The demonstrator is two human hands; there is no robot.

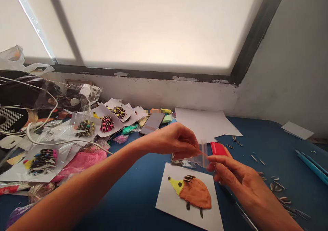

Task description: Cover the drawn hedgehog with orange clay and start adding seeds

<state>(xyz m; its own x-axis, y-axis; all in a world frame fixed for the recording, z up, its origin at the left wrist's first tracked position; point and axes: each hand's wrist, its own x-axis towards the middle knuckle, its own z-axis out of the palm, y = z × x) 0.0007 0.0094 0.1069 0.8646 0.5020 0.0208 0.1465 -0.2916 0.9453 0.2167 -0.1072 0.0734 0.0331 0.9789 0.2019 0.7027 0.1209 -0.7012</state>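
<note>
Both hands are closed on a small clear zip bag (204, 152). My left hand (179, 140) pinches its upper left side, and my right hand (230, 173) grips its right edge between thumb and fingers. Below them lies a white card (170, 203) bearing a flat clay hedgehog (196, 193). The hedgehog has an orange body, a yellow snout, black eye, nose and legs, and several seeds stuck near its head. Just beyond my right hand is a red packet (217, 148). What the bag holds is partly hidden by my left hand.
Striped sunflower seeds (278, 188) are scattered at right, near a blue tool (312, 166). White paper (202, 121) and a phone (153, 123) lie behind. Finished hedgehog cards (106, 121), pink clay (82, 161), plastic bags and a white cable (64, 142) crowd the left.
</note>
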